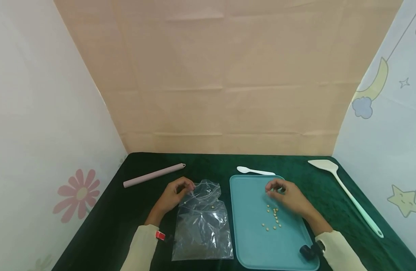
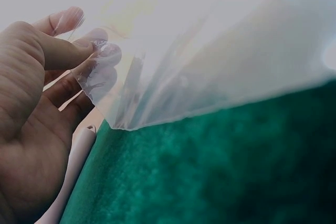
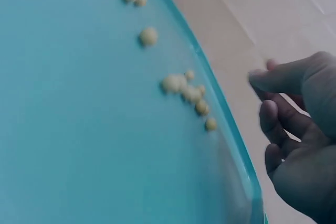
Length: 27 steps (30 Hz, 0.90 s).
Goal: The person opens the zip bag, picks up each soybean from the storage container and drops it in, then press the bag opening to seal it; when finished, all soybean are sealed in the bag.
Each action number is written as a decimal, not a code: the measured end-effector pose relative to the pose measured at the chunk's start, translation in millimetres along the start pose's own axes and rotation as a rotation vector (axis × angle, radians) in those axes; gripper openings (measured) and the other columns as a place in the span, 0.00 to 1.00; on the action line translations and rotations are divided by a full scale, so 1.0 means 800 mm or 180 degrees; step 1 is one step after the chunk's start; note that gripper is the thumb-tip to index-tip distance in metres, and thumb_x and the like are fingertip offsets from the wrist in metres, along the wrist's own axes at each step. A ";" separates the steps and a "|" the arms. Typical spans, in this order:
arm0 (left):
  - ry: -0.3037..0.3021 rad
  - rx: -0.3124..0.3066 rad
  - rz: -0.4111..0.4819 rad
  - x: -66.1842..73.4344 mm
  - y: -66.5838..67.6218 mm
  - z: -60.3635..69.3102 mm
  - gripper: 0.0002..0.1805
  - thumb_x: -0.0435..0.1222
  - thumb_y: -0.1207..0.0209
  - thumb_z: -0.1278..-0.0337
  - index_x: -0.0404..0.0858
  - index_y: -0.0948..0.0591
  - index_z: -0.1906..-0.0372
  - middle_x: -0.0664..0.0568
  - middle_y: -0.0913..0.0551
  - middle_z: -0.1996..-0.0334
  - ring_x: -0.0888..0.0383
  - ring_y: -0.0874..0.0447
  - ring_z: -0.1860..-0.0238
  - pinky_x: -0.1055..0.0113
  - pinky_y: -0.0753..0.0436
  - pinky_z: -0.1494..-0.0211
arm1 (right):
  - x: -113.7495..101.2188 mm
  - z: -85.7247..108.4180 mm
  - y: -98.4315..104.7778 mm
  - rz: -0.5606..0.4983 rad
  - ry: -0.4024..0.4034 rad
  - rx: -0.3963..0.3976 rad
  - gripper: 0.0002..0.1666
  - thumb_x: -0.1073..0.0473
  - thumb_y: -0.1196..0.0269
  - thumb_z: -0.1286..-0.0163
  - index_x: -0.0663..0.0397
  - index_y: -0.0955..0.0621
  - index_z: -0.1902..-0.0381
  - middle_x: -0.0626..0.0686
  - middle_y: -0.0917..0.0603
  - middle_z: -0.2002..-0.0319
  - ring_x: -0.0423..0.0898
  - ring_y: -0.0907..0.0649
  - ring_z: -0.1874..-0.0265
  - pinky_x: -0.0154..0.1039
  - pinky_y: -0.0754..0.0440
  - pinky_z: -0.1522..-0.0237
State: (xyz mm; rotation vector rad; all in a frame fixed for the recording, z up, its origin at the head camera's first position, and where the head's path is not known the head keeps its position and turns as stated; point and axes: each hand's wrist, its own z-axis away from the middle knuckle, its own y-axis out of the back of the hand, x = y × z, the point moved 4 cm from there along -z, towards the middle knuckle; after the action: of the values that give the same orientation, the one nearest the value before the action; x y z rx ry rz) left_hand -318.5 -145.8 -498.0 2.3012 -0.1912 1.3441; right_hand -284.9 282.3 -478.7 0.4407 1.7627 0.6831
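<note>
My left hand (image 1: 175,194) pinches the top edge of a clear plastic bag (image 1: 202,235) between thumb and fingers; the left wrist view shows the thin film (image 2: 100,72) at the fingertips of that hand (image 2: 37,98). A couple of small pale balls (image 1: 213,207) show at the bag's upper part. Above the blue tray (image 1: 243,233), my right hand (image 1: 289,195) hangs with loosely bent fingers, nothing visible in them. Several pale round balls (image 1: 274,227) lie scattered on the tray. From the right wrist, the hand (image 3: 299,129) appears beyond the balls (image 3: 148,36) and the tray rim (image 3: 210,77).
Behind the bag, to the left, lies a pink rod (image 1: 153,175) on the dark green cloth (image 1: 201,162). A small white spoon (image 1: 255,171) rests along the tray's far edge. To the tray's right is a long white spatula (image 1: 350,194).
</note>
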 end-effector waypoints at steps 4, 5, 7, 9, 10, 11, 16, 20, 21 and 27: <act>-0.0083 -0.0027 0.0052 -0.002 -0.001 0.002 0.08 0.24 0.45 0.31 0.35 0.20 0.54 0.42 0.17 0.52 0.45 0.18 0.51 0.62 0.20 0.48 | -0.014 -0.004 0.003 -0.0143 -0.0041 0.0257 0.07 0.52 0.36 0.27 0.45 0.18 0.56 0.45 0.15 0.58 0.44 0.20 0.59 0.43 0.28 0.54; -0.0095 -0.0031 0.0051 -0.003 -0.001 0.002 0.08 0.24 0.45 0.31 0.35 0.20 0.54 0.42 0.17 0.53 0.45 0.18 0.52 0.62 0.20 0.48 | -0.021 -0.005 0.004 -0.0186 -0.0043 0.0298 0.08 0.52 0.36 0.27 0.47 0.18 0.55 0.47 0.14 0.57 0.45 0.20 0.59 0.43 0.27 0.54; -0.0110 -0.0034 0.0035 -0.004 0.000 0.002 0.08 0.24 0.45 0.31 0.36 0.20 0.54 0.42 0.17 0.53 0.46 0.18 0.52 0.63 0.19 0.49 | -0.035 -0.006 0.006 -0.0262 -0.0032 0.0366 0.10 0.55 0.36 0.27 0.52 0.18 0.53 0.51 0.14 0.56 0.47 0.19 0.58 0.42 0.27 0.54; -0.0106 -0.0023 0.0018 -0.005 0.001 0.002 0.08 0.24 0.45 0.31 0.36 0.20 0.54 0.43 0.17 0.53 0.47 0.18 0.53 0.64 0.19 0.49 | -0.049 -0.009 0.006 -0.0307 -0.0015 0.0408 0.10 0.56 0.36 0.27 0.55 0.18 0.53 0.53 0.14 0.56 0.49 0.19 0.57 0.41 0.27 0.54; -0.0096 -0.0018 0.0008 -0.006 0.001 0.001 0.08 0.24 0.45 0.31 0.37 0.20 0.54 0.44 0.17 0.53 0.48 0.18 0.53 0.64 0.19 0.49 | -0.052 -0.011 0.006 -0.0342 -0.0009 0.0420 0.11 0.56 0.36 0.27 0.55 0.18 0.53 0.53 0.14 0.56 0.48 0.19 0.57 0.41 0.27 0.54; -0.0089 -0.0018 0.0008 -0.006 0.001 0.001 0.08 0.24 0.45 0.31 0.37 0.20 0.54 0.44 0.17 0.52 0.48 0.18 0.53 0.64 0.19 0.49 | -0.054 -0.014 0.004 -0.0371 -0.0005 0.0414 0.11 0.56 0.36 0.27 0.55 0.18 0.52 0.53 0.14 0.56 0.48 0.19 0.57 0.40 0.27 0.53; -0.0017 -0.0030 0.0018 -0.004 -0.001 0.000 0.08 0.25 0.44 0.30 0.38 0.20 0.54 0.47 0.17 0.52 0.50 0.18 0.52 0.64 0.20 0.49 | -0.049 -0.033 -0.007 -0.0560 0.0106 0.0365 0.12 0.51 0.35 0.28 0.50 0.18 0.53 0.50 0.15 0.55 0.46 0.20 0.57 0.44 0.27 0.52; -0.0017 -0.0033 0.0046 -0.003 -0.001 0.001 0.07 0.25 0.44 0.31 0.36 0.20 0.54 0.45 0.17 0.53 0.48 0.18 0.52 0.65 0.20 0.49 | -0.055 -0.047 -0.020 -0.0726 0.0203 0.0343 0.13 0.50 0.33 0.30 0.49 0.18 0.54 0.50 0.15 0.56 0.47 0.20 0.56 0.46 0.28 0.52; -0.0035 -0.0033 0.0045 -0.003 -0.001 0.001 0.07 0.25 0.44 0.31 0.36 0.20 0.54 0.44 0.17 0.53 0.47 0.18 0.52 0.65 0.20 0.49 | -0.058 -0.050 -0.023 -0.0763 0.0201 0.0345 0.13 0.49 0.33 0.30 0.48 0.18 0.54 0.49 0.15 0.56 0.48 0.20 0.56 0.47 0.28 0.52; -0.0094 -0.0029 0.0034 -0.006 -0.002 0.002 0.08 0.24 0.45 0.31 0.35 0.20 0.53 0.42 0.17 0.53 0.46 0.18 0.52 0.65 0.20 0.49 | -0.079 -0.063 -0.043 -0.0924 0.0208 0.0307 0.12 0.49 0.31 0.32 0.46 0.18 0.55 0.48 0.15 0.57 0.49 0.20 0.57 0.51 0.28 0.52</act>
State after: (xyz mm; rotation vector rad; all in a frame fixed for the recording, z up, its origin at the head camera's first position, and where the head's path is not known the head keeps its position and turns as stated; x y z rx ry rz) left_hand -319.1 -146.0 -502.9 2.3165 -0.2189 1.3122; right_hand -312.8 206.7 -444.9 0.2220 1.8797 0.4121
